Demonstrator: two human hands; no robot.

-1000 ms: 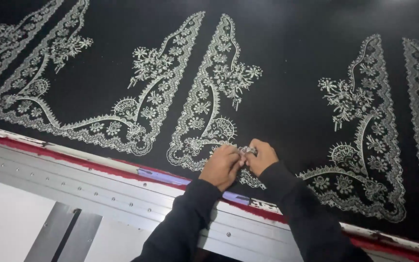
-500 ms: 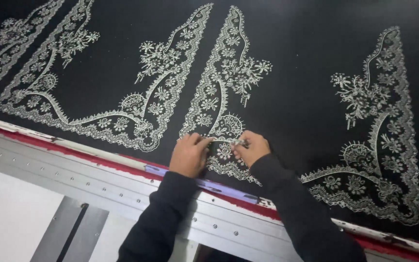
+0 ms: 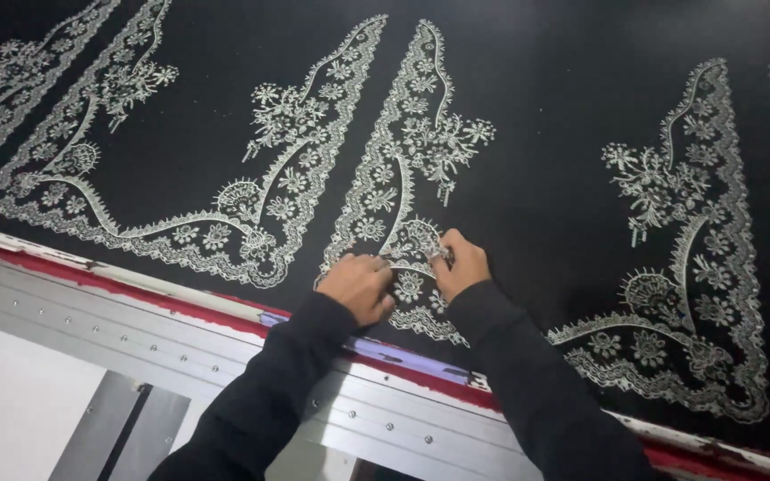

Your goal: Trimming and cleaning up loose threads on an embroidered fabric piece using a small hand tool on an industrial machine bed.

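Silvery lace embroidery [image 3: 403, 240] — black fabric [image 3: 536, 151]

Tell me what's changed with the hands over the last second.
Both hands have slid along the embroidered motif on the black fabric. The left hand now presses flat on the lace; the right hand pinches a small shiny tool at the scalloped medallion. Fabric, patterns and metal frame rail look unchanged.
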